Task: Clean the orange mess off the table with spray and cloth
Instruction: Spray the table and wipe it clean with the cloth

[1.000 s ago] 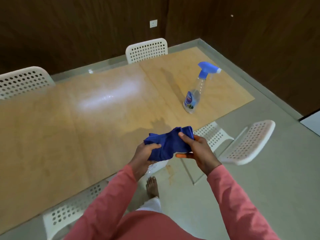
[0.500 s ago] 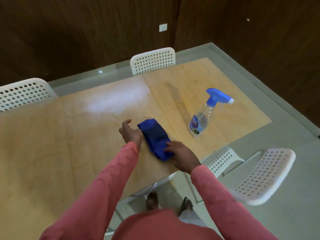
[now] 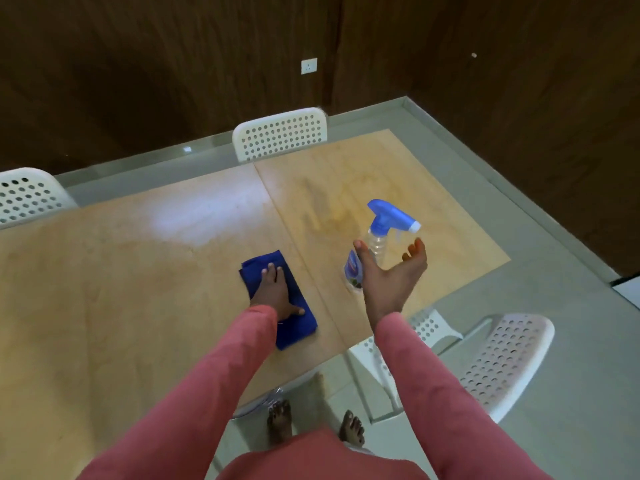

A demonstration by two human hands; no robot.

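wooden desk [image 3: 138, 289] | my left hand [image 3: 273, 292] flat on blue cloth [image 3: 298, 317] | right hand [image 3: 391, 275] spread beside spray bottle [image 3: 377, 237], not gripping

Folded cloth [image 3: 277, 299]: deep royal blue, plain. Spray bottle [image 3: 377, 244]: clear body, blue trigger head with white nozzle tip, blue label. Table [image 3: 121, 289]: light tan wood grain; an orange-brown smear [image 3: 332, 209] stains its far right panel. Chairs [image 3: 280, 133]: white, perforated with round holes in rows. Sleeves [image 3: 214, 375]: plain salmon pink. Walls [image 3: 138, 64]: dark brown wood grain. Floor [image 3: 571, 341]: pale grey-green. Wall socket [image 3: 309, 66]: white.
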